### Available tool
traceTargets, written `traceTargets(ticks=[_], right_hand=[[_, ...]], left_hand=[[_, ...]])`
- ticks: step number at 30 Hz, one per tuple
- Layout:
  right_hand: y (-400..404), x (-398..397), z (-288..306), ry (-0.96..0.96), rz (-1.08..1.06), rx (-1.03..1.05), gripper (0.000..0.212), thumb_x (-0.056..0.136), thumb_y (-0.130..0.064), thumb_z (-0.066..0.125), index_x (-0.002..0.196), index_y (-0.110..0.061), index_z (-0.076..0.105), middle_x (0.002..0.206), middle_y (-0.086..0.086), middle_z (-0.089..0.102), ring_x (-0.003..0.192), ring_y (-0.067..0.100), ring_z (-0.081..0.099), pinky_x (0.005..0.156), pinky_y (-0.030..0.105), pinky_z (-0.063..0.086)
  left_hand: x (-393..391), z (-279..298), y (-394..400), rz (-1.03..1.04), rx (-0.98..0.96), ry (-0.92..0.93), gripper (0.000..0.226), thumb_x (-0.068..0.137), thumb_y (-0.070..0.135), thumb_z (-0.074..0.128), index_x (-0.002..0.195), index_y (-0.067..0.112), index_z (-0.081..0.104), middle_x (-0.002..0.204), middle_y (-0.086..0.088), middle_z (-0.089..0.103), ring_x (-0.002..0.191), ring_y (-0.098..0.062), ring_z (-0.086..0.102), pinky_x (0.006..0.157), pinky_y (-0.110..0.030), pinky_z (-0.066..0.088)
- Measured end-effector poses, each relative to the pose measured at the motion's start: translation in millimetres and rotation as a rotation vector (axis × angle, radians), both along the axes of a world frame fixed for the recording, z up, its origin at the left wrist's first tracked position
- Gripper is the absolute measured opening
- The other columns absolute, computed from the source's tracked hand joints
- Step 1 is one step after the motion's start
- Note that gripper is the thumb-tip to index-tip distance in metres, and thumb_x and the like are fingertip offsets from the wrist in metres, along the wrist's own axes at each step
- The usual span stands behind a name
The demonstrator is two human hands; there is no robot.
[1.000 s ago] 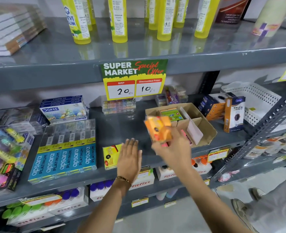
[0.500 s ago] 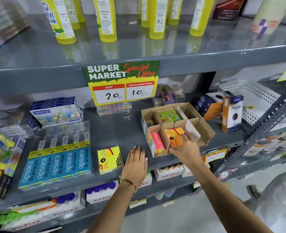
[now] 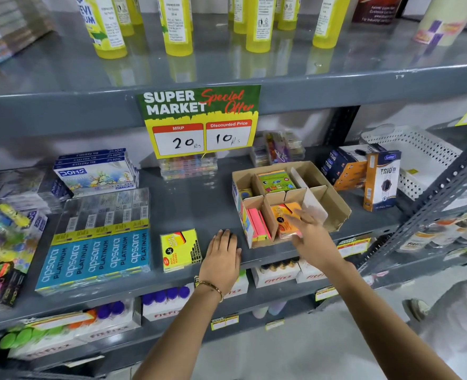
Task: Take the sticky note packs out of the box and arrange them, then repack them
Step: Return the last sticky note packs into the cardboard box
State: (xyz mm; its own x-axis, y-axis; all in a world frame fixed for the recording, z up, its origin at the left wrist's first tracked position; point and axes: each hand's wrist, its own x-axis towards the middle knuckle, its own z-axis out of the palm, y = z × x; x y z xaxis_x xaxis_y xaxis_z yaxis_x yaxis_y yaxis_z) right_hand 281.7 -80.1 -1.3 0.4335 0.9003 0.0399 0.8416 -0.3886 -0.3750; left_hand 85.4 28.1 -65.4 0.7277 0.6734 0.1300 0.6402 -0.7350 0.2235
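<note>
An open cardboard box [image 3: 336,204] with dividers stands on the grey middle shelf. An orange sticky note pack [image 3: 282,215] lies in its front middle compartment. My right hand [image 3: 312,234] rests on that pack with the fingers stretched out, not curled around it. Pink packs [image 3: 257,224] stand on edge in the front left compartment, and a green pack [image 3: 275,181] lies in a rear one. A yellow pack [image 3: 179,249] lies on the shelf left of the box. My left hand [image 3: 221,259] lies flat on the shelf between the yellow pack and the box, holding nothing.
Blue pencil boxes [image 3: 98,256] lie at the left and an upright Trio carton [image 3: 380,182] and a white basket [image 3: 419,154] at the right. A price sign [image 3: 199,122] hangs from the shelf above, where yellow bottles [image 3: 177,26] stand. Someone's shoe [image 3: 419,308] is on the floor.
My right hand carried the orange pack from above the shelf down into the box's front compartment and let its fingers go flat on it. My left hand settled flat on the shelf.
</note>
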Motion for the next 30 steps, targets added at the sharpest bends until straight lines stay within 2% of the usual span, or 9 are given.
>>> traceTargets(ticks=[7, 13, 17, 19, 21, 23, 25, 27, 30], right_hand=[[7.8, 5.1, -6.1, -0.186, 0.052, -0.105, 0.052, 0.092, -0.001, 0.053, 0.136, -0.028, 0.049, 0.147, 0.003, 0.044, 0.135, 0.023, 0.040, 0.111, 0.035, 0.038], [12.4, 10.7, -5.5, -0.176, 0.078, -0.147, 0.046, 0.095, -0.007, 0.052, 0.135, -0.031, 0.051, 0.146, -0.002, 0.045, 0.136, 0.021, 0.039, 0.112, 0.037, 0.037], [11.8, 7.0, -1.6, -0.127, 0.089, -0.088, 0.044, 0.091, 0.000, 0.055, 0.129, -0.023, 0.059, 0.139, 0.001, 0.054, 0.133, 0.020, 0.045, 0.110, 0.036, 0.041], [12.2, 0.4, 7.5, -0.005, 0.030, 0.007, 0.044, 0.086, 0.008, 0.056, 0.123, -0.015, 0.063, 0.129, 0.006, 0.063, 0.122, 0.025, 0.056, 0.101, 0.033, 0.048], [14.8, -11.2, 22.2, 0.080, -0.143, 0.236, 0.045, 0.081, 0.013, 0.056, 0.117, -0.012, 0.066, 0.117, 0.010, 0.068, 0.108, 0.028, 0.062, 0.089, 0.031, 0.050], [22.1, -33.0, 39.4, 0.098, -0.297, 0.477, 0.037, 0.081, 0.009, 0.057, 0.109, -0.011, 0.069, 0.106, 0.011, 0.072, 0.094, 0.029, 0.066, 0.080, 0.028, 0.049], [33.3, -66.3, 49.4, 0.176, -0.280, 0.564, 0.030, 0.082, 0.006, 0.058, 0.103, -0.011, 0.070, 0.099, 0.011, 0.072, 0.088, 0.027, 0.065, 0.077, 0.029, 0.051], [46.3, -105.3, 46.5, 0.253, -0.169, 0.470, 0.025, 0.083, 0.000, 0.057, 0.102, -0.010, 0.069, 0.098, 0.012, 0.070, 0.087, 0.029, 0.065, 0.080, 0.034, 0.052], [68.2, -158.9, 27.8, 0.262, -0.049, 0.141, 0.035, 0.090, -0.022, 0.056, 0.124, -0.011, 0.058, 0.116, 0.014, 0.067, 0.107, 0.031, 0.063, 0.091, 0.035, 0.047]], left_hand=[[-0.2, 2.1, -0.3, -0.003, -0.009, -0.002, 0.043, 0.099, 0.028, 0.021, 0.137, 0.010, 0.028, 0.147, -0.012, 0.031, 0.138, -0.025, 0.019, 0.115, -0.036, 0.013], [0.1, 3.5, 0.9, 0.005, -0.047, -0.011, 0.042, 0.099, 0.027, 0.024, 0.137, 0.010, 0.028, 0.147, -0.012, 0.031, 0.138, -0.025, 0.019, 0.116, -0.037, 0.013], [1.0, 13.2, 2.9, -0.004, -0.108, -0.054, 0.041, 0.097, 0.025, 0.034, 0.135, 0.008, 0.032, 0.145, -0.014, 0.033, 0.136, -0.026, 0.022, 0.116, -0.036, 0.015], [-2.4, 21.5, 6.1, -0.019, -0.104, -0.113, 0.041, 0.095, 0.023, 0.039, 0.133, 0.007, 0.036, 0.143, -0.014, 0.037, 0.135, -0.026, 0.025, 0.115, -0.036, 0.017], [-12.9, 31.9, 12.1, 0.025, -0.068, -0.216, 0.038, 0.094, 0.020, 0.042, 0.130, 0.007, 0.042, 0.140, -0.014, 0.043, 0.134, -0.027, 0.029, 0.115, -0.038, 0.019], [-30.5, 42.9, 22.8, 0.137, -0.007, -0.316, 0.033, 0.092, 0.016, 0.046, 0.123, 0.005, 0.049, 0.133, -0.016, 0.051, 0.130, -0.031, 0.036, 0.113, -0.042, 0.023], [-52.7, 48.6, 36.6, 0.259, 0.067, -0.371, 0.027, 0.089, 0.010, 0.050, 0.114, 0.000, 0.055, 0.123, -0.021, 0.058, 0.123, -0.037, 0.044, 0.109, -0.048, 0.030], [-77.2, 50.2, 50.2, 0.369, 0.115, -0.366, 0.023, 0.087, 0.006, 0.053, 0.107, -0.003, 0.058, 0.115, -0.025, 0.060, 0.113, -0.042, 0.050, 0.102, -0.053, 0.037], [-108.7, 49.0, 65.7, 0.475, 0.145, -0.295, 0.019, 0.085, 0.005, 0.055, 0.101, -0.004, 0.060, 0.107, -0.026, 0.062, 0.102, -0.043, 0.053, 0.095, -0.055, 0.041]])
